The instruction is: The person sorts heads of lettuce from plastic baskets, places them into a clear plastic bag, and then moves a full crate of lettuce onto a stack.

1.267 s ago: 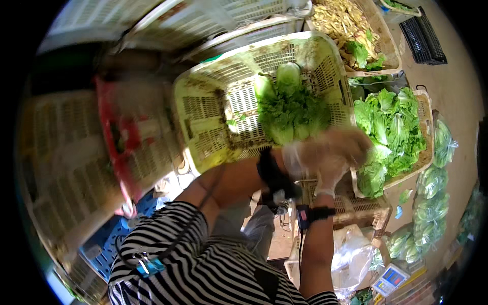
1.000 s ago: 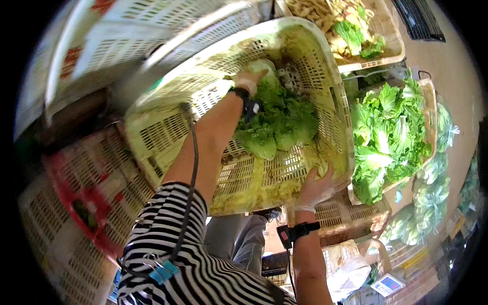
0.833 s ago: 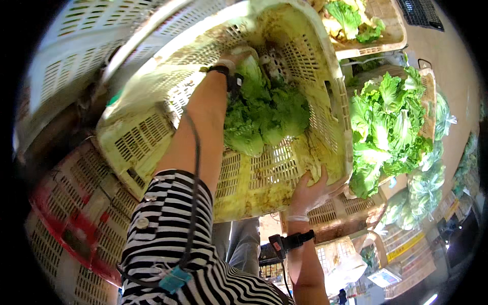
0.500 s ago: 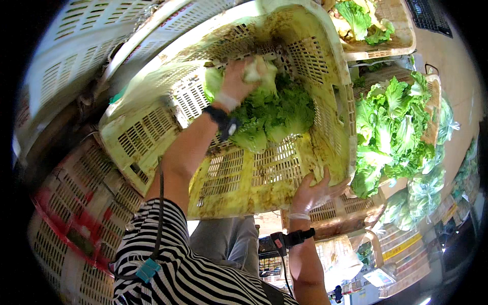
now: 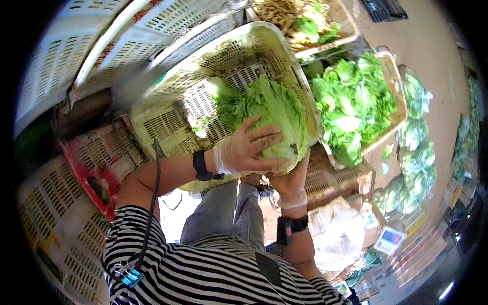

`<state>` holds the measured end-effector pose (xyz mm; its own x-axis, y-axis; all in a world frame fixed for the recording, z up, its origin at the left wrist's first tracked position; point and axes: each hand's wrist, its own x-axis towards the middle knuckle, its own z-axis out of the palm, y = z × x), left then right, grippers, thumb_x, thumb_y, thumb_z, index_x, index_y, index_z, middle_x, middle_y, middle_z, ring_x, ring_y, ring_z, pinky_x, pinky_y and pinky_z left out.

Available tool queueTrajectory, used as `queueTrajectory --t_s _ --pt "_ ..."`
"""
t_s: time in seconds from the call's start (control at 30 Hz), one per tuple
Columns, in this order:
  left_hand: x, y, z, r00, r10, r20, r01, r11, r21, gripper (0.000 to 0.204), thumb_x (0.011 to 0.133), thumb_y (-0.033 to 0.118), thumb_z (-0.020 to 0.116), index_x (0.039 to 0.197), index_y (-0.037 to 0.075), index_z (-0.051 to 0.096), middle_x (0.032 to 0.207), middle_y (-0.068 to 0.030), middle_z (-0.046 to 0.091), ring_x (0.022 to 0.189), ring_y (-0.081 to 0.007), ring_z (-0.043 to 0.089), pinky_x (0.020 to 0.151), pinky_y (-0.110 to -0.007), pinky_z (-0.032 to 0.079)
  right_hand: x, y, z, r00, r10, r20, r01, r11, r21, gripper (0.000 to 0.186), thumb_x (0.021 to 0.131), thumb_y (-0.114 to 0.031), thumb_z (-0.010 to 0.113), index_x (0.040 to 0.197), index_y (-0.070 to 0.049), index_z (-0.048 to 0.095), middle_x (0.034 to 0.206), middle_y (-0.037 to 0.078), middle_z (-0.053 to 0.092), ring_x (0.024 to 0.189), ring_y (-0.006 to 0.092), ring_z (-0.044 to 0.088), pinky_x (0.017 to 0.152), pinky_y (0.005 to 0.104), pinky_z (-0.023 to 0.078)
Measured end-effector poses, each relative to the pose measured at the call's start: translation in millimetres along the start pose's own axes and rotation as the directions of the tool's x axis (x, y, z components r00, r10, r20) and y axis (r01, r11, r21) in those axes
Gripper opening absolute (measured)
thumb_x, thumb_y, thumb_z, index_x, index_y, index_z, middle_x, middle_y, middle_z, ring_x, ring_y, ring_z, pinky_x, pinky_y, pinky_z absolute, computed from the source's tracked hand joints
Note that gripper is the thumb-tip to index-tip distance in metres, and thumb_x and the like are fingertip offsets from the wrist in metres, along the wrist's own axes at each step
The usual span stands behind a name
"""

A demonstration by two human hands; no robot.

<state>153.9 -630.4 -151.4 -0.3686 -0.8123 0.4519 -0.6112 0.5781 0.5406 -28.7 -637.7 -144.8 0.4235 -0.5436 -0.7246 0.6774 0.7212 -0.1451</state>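
A leafy green lettuce head [image 5: 279, 112] is held over the front right of a pale yellow, dirty plastic crate [image 5: 162, 122]. My left hand [image 5: 247, 145], in a clear glove, has its fingers wrapped over the near left side of the head. My right hand [image 5: 287, 177], also gloved, is closed on the underside of the same head, its fingers partly hidden by it. More greens [image 5: 223, 91] lie in the crate behind the held lettuce.
A crate of leafy lettuce [image 5: 345, 112] stands on the right, with a crate of yellowish produce [image 5: 279, 15] behind. Bagged greens [image 5: 410, 152] line the floor [image 5: 442, 91] at the right, near a scale [image 5: 389, 240]. White crates [image 5: 112, 51] and a red-marked crate [image 5: 89, 162] are at the left.
My left hand has come toward me from deep in the crate with a lettuce. My right hand has left the crate rim and joined it. The crate appears farther from my view.
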Motion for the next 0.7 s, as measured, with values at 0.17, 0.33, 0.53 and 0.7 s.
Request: queueTrajectory --t_s 0.17,0.33,0.53,0.7 --pt "19 86 -30 0.979 0.203 -0.026 -0.201 0.978 0.046 0.036 0.077 0.035 0.061 0.112 0.034 0.060 0.130 -0.0095 0.044 0.125 -0.0281 0.038 0.104 -0.052 0.019 -79 0 -18 0.983 -0.093 0.156 0.079 0.992 0.094 0.058 0.086 -0.048 0.045 0.130 -0.009 0.041 0.126 0.009 0.049 0.114 0.0263 0.048 0.096 0.0410 0.042" --pt "31 179 -19 0.911 -0.321 -0.258 0.157 0.850 -0.503 0.060 0.082 0.047 0.054 0.133 0.018 0.040 0.136 -0.0111 0.039 0.128 -0.0302 0.032 0.107 -0.045 0.021 -178 -47 -10 0.872 -0.358 0.332 0.406 0.910 -0.083 0.058 0.084 -0.031 0.053 0.132 -0.004 0.034 0.116 0.008 0.053 0.102 0.0199 0.054 0.086 0.0344 0.047" --pt "70 262 5 0.874 -0.402 0.274 0.191 -0.235 -0.953 0.067 0.084 0.048 0.053 0.133 0.007 0.035 0.134 -0.0090 0.042 0.122 -0.0262 0.040 0.104 -0.043 0.031 -294 -75 19 0.582 -0.636 0.506 0.616 -0.061 -0.785 0.055 0.087 -0.031 0.053 0.133 -0.006 0.036 0.125 0.013 0.045 0.115 0.0207 0.042 0.098 0.0332 0.034" --pt "77 304 14 0.888 -0.360 0.288 -0.105 -0.767 -0.633 0.059 0.085 0.047 0.052 0.128 0.007 0.042 0.128 -0.0084 0.048 0.117 -0.0233 0.046 0.101 -0.041 0.037 -363 -50 26 0.268 -0.762 0.589 0.470 -0.430 -0.771 0.025 0.075 -0.008 0.069 0.099 -0.005 0.060 0.088 0.005 0.053 0.072 0.0138 0.050 0.065 0.0253 0.043"
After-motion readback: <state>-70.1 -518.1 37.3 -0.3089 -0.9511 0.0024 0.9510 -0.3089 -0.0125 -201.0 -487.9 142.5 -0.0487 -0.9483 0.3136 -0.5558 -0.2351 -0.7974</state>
